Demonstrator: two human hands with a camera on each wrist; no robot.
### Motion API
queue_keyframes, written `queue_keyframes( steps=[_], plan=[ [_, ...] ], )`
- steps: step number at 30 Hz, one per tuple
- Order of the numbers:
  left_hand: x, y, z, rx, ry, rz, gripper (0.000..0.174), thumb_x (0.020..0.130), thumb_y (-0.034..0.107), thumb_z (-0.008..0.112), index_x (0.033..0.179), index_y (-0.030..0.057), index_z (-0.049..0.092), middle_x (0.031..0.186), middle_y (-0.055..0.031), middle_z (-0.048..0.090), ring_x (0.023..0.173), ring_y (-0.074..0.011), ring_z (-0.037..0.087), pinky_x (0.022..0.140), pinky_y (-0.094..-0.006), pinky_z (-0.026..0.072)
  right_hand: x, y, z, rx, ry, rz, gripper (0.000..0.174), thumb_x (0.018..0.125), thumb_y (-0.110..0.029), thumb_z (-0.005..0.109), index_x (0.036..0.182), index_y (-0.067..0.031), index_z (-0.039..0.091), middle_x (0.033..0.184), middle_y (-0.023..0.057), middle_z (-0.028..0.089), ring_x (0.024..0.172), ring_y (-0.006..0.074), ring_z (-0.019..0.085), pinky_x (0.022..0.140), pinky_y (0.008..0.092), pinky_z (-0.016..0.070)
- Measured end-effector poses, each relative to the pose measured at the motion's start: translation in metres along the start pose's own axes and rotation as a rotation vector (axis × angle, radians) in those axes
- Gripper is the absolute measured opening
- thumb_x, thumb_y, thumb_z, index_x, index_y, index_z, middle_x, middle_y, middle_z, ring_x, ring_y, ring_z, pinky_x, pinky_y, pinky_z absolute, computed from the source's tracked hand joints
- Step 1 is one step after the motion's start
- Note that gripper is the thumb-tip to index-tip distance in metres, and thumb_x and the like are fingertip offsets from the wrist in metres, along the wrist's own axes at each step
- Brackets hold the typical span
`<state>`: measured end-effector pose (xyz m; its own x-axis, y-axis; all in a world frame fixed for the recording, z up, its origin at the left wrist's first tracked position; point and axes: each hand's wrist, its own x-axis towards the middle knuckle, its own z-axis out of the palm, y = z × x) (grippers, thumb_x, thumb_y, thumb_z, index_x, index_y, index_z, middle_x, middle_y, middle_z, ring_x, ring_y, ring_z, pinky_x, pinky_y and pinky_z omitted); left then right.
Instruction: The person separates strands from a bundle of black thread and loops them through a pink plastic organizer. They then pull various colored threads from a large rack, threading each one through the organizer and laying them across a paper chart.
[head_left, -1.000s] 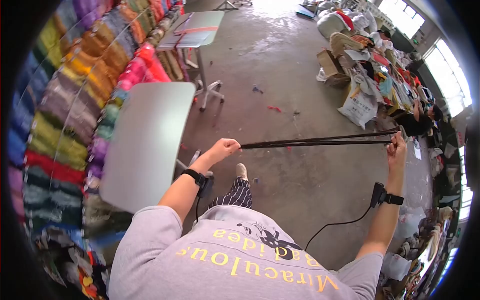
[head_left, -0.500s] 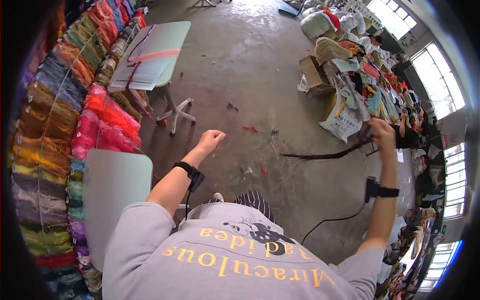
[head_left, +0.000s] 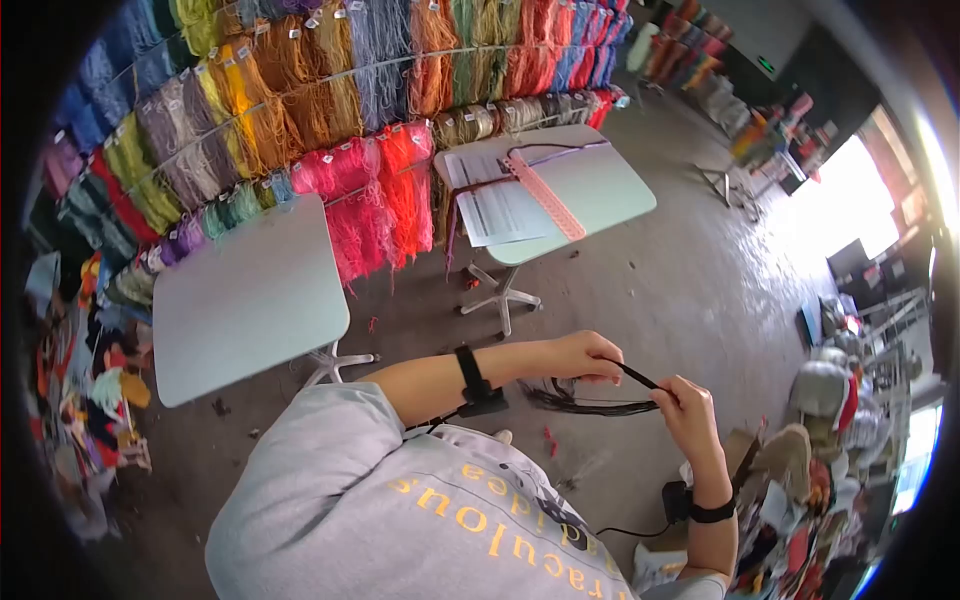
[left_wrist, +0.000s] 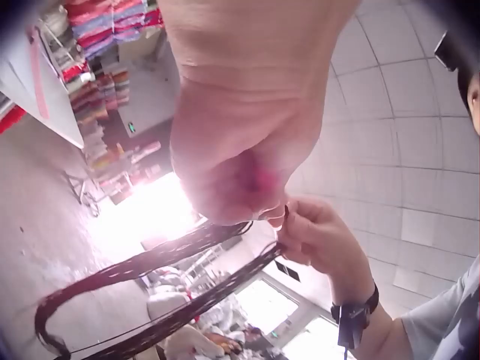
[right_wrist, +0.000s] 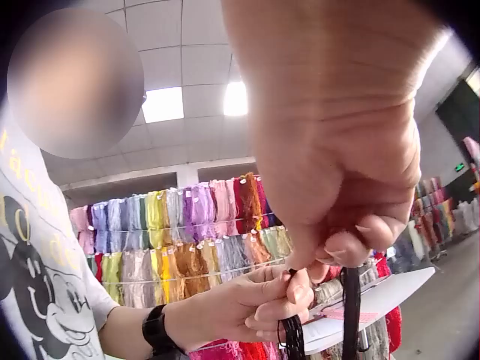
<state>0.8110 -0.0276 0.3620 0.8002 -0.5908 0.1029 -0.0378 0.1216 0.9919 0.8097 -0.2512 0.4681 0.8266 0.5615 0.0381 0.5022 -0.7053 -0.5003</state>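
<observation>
Left hand: newly pinching, drawn near the right
Right hand: also pinching
Black strands: now doubly held, likely steadier

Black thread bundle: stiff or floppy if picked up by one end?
Likely floppy: the black thread bends into a slack loop near the left hand. Probably light, being a slim bundle pinched in the fingers of the right hand. Might snag or tangle, since fine strands stray from the bundle.
</observation>
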Motion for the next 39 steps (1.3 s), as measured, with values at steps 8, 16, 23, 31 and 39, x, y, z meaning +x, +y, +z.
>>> queue_keyframes(
  steps=[8, 16, 23, 31, 39],
  plan=[
    [0.070, 0.019, -0.001, -0.091, 0.315, 0.112, 0.019, 0.093, 0.022, 0.053, 0.095, 0.0058, 0.064, 0.071, 0.0034, 0.053, 0.058, -0.0041, 0.045, 0.054, -0.0226, 0.0358, 0.116, 0.045, -0.022, 0.181, 0.107, -0.655, 0.008, 0.084, -0.008, 0.061, 0.087, -0.0028, 0.057, 0.097, 0.0099, 0.058, 0.084, 0.0244, 0.059, 0.069, 0.0339, 0.0480],
    [0.068, -0.014, -0.070, 0.068, 0.490, -0.112, 0.027, 0.097, 0.029, 0.050, 0.099, 0.0076, 0.066, 0.067, 0.0071, 0.039, 0.060, -0.0034, 0.036, 0.055, -0.0216, 0.0292, 0.217, 0.147, -0.084, 1.640, 0.112, -0.224, 0.019, 0.096, -0.024, 0.053, 0.097, -0.0048, 0.052, 0.100, 0.0051, 0.055, 0.088, 0.0170, 0.054, 0.077, 0.0279, 0.0447],
    [0.098, -0.053, -0.126, 0.129, 0.466, -0.084, 0.029, 0.095, 0.019, 0.054, 0.119, 0.0044, 0.061, 0.085, 0.0004, 0.054, 0.077, -0.0069, 0.049, 0.070, -0.0228, 0.0419, 0.325, 0.193, -0.107, 1.765, 0.062, -0.041, 0.019, 0.098, -0.025, 0.049, 0.089, -0.0087, 0.047, 0.072, -0.0008, 0.039, 0.058, 0.0073, 0.034, 0.050, 0.0217, 0.0305],
    [0.085, -0.069, -0.234, 0.013, 0.912, -0.135, 0.036, 0.095, 0.020, 0.053, 0.128, 0.0053, 0.052, 0.122, -0.0031, 0.053, 0.104, -0.0142, 0.053, 0.084, -0.0297, 0.0463, 0.461, 0.158, -0.177, 0.894, 0.660, -0.445, 0.023, 0.096, -0.018, 0.053, 0.101, 0.0026, 0.060, 0.067, -0.0020, 0.048, 0.055, 0.0028, 0.035, 0.048, 0.0183, 0.0283],
    [0.065, -0.082, -0.295, -0.712, 1.325, -0.078, 0.035, 0.093, 0.022, 0.056, 0.125, 0.0073, 0.051, 0.120, -0.0038, 0.052, 0.110, -0.0182, 0.052, 0.089, -0.0340, 0.0470, 0.532, 0.074, 0.040, 0.580, 0.092, -0.684, 0.018, 0.089, -0.002, 0.057, 0.106, -0.0018, 0.059, 0.077, 0.0041, 0.062, 0.065, 0.0096, 0.057, 0.058, 0.0238, 0.0461]
  ],
)
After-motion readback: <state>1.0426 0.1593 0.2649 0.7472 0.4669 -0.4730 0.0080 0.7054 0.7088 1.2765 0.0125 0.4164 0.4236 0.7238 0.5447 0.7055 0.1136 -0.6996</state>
